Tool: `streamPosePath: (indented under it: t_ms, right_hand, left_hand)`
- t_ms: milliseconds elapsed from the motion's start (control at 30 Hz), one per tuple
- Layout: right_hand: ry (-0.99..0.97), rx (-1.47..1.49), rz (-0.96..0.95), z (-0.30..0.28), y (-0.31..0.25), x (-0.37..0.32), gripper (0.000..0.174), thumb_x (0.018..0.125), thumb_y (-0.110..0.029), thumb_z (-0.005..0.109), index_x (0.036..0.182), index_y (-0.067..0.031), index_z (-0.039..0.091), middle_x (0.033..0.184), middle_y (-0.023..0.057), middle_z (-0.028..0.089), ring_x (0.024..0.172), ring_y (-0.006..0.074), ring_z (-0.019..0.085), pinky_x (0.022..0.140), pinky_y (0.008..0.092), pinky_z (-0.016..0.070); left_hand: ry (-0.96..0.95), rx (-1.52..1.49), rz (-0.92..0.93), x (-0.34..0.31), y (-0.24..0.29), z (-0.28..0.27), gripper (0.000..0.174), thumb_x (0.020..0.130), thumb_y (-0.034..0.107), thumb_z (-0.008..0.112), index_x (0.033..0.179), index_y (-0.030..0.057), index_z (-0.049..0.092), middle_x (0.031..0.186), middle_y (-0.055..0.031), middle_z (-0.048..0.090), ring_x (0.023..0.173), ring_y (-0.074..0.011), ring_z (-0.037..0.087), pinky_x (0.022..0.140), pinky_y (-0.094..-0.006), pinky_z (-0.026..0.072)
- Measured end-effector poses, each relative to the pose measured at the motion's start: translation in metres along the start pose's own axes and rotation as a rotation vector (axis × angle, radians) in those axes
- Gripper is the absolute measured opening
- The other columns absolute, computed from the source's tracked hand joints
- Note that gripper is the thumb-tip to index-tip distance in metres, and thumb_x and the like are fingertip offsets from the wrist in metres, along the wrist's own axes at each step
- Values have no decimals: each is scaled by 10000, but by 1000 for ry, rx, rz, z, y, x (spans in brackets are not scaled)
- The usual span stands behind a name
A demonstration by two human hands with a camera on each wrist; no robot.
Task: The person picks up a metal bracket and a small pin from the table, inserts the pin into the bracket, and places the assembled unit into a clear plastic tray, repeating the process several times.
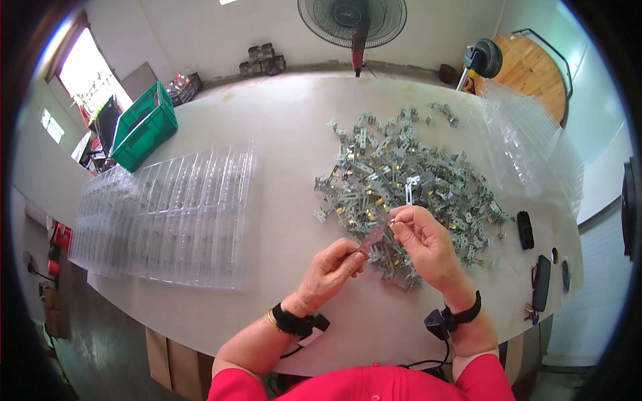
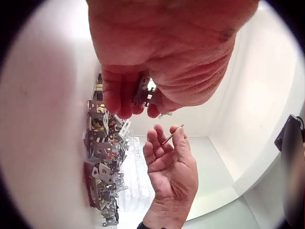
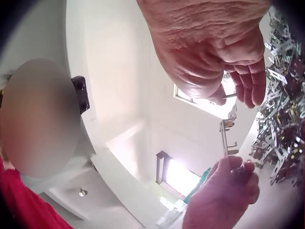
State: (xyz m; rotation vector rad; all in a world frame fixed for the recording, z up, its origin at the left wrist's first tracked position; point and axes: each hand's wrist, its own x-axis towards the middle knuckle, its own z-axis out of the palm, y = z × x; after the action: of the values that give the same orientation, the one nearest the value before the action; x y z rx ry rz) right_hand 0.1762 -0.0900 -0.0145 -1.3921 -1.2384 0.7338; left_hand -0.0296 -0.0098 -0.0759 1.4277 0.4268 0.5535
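My left hand [image 1: 331, 271] pinches a stamped metal bracket [image 3: 225, 138] between thumb and fingers, its free end pointing toward the right hand. In the left wrist view the curled fingers partly hide this bracket [image 2: 145, 93]. My right hand [image 1: 428, 244] holds a thin metal pin [image 2: 172, 134] between thumb and fingertips, a short way from the bracket. Part of the pin [image 3: 230, 96] shows past the thumb in the right wrist view. Both hands are raised over the near edge of a large heap of metal brackets [image 1: 394, 167], some with brass-coloured parts.
Clear plastic trays [image 1: 187, 220] lie on the left of the white table [image 1: 287, 134], more clear plastic trays [image 1: 528, 140] at the far right. A green crate [image 1: 144, 130] stands at the back left. Black cases [image 1: 541, 281] lie near the right edge. A fan [image 1: 352, 20] stands beyond the table.
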Motion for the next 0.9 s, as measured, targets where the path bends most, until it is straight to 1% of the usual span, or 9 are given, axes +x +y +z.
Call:
streamPosePath:
  t_ms: [67, 133, 267, 433, 467, 533, 567, 633, 900]
  right_hand:
    - [75, -157, -121, -1, -5, -1, 77, 1014, -121, 607, 1026, -44, 610, 812, -5, 614, 699, 68, 567, 637, 235, 477]
    - [11, -27, 118, 2, -22, -7, 94, 996, -147, 641, 1044, -67, 633, 698, 3, 567, 627, 61, 521, 575, 255, 447]
    - [-59, -304, 83, 7, -24, -10, 145, 977, -190, 667, 1070, -83, 642, 611, 42, 519, 552, 96, 502, 530, 295, 425]
    - [-50, -366, 49, 13, -27, -11, 112, 968, -179, 646, 1008, -76, 632, 659, 147, 587, 566, 311, 585, 530, 380, 435]
    - [-51, -365, 50, 13, -25, -12, 112, 968, -179, 646, 1008, -76, 632, 659, 147, 587, 566, 311, 585, 530, 380, 435]
    - [-42, -421, -6, 14, -20, -12, 111, 960, -111, 657, 1038, -33, 646, 698, 101, 632, 578, 158, 590, 560, 305, 463]
    - [-43, -421, -4, 15, -21, -12, 111, 960, -111, 657, 1038, -33, 646, 698, 101, 632, 578, 158, 590, 560, 305, 463]
    - [-3, -406, -42, 18, -24, -13, 86, 965, -132, 614, 988, -51, 600, 721, 173, 633, 652, 356, 655, 573, 416, 489]
    - [-16, -454, -32, 22, -21, -15, 86, 962, -127, 605, 987, -49, 580, 753, 195, 648, 702, 398, 659, 577, 456, 488]
  left_hand:
    - [121, -20, 48, -1, -3, 4, 178, 1041, 168, 571, 1071, 13, 651, 952, -7, 603, 825, -83, 579, 729, -245, 498]
    - [150, 24, 77, 1, -6, 4, 164, 1035, 154, 578, 1074, 11, 650, 952, -9, 594, 822, -82, 578, 724, -242, 499]
    - [224, 162, 169, 1, -13, 5, 117, 1008, 103, 614, 1069, 13, 657, 973, -17, 576, 813, -83, 573, 705, -234, 487]
    - [301, 340, 275, 3, -1, 10, 83, 957, 58, 670, 1032, 24, 680, 961, -39, 607, 809, -104, 581, 705, -242, 478]
    - [327, 384, 311, 3, -1, 10, 82, 939, 42, 686, 1019, 28, 688, 958, -49, 618, 808, -111, 584, 705, -244, 477]
    - [337, 401, 315, 3, -2, 10, 91, 924, 32, 698, 1014, 27, 690, 957, -57, 625, 802, -117, 588, 700, -250, 482]
    - [346, 418, 321, 3, -3, 11, 102, 909, 21, 709, 1009, 27, 693, 955, -64, 631, 796, -123, 591, 696, -256, 488]
    - [367, 433, 336, 3, -2, 12, 103, 902, 17, 716, 1002, 23, 693, 954, -65, 631, 776, -120, 591, 679, -259, 490]
    - [376, 503, 390, 4, 0, 16, 100, 885, 0, 726, 979, 7, 694, 950, -75, 628, 704, -109, 585, 627, -259, 492]
